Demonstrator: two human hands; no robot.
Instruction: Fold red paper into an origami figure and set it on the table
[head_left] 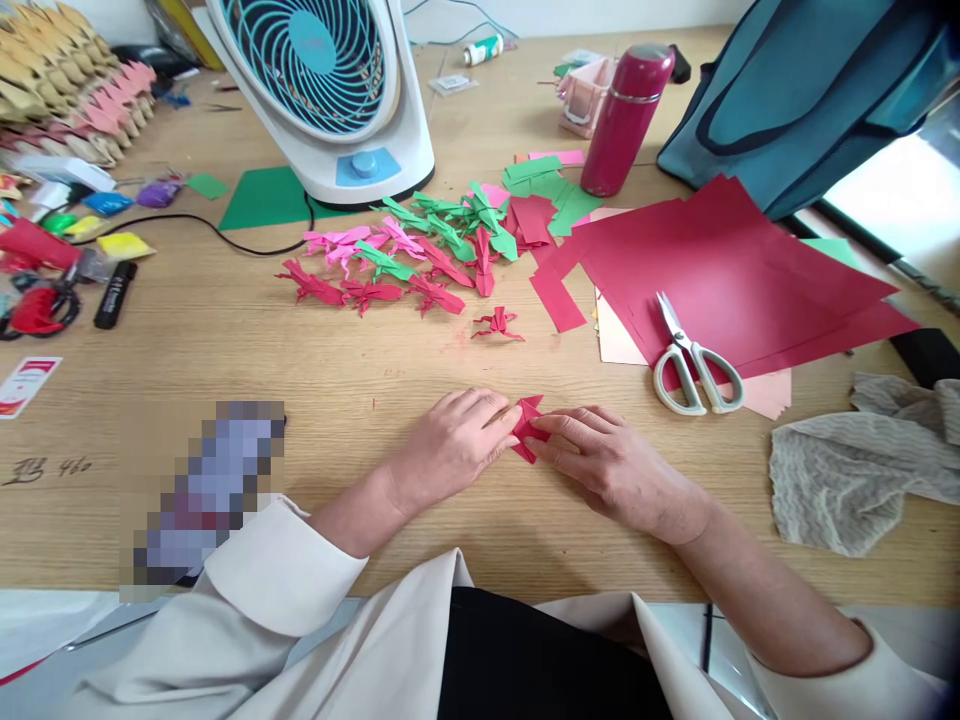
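Note:
A small piece of folded red paper [529, 428] lies on the wooden table between my two hands, with pointed corners sticking out above and below. My left hand [469, 432] grips its left edge, thumb and fingers pressed together. From the other side my right hand [607, 455] presses fingertips onto the paper's right part; its fingers hide some of it. Just beyond sits a folded red paper frog-like figure [498, 322] with thin legs. Behind that lie several folded red figures [436, 294], pink ones [337, 245] and green ones [442, 228].
White-handled scissors [694, 365] rest on large red sheets [750, 280] at right. A grey cloth [840, 480] lies near them. Behind stand a fan [360, 130], a red flask [628, 118] and a teal bag [810, 100]. A blurred-out phone [217, 490] and black marker [115, 295] are left.

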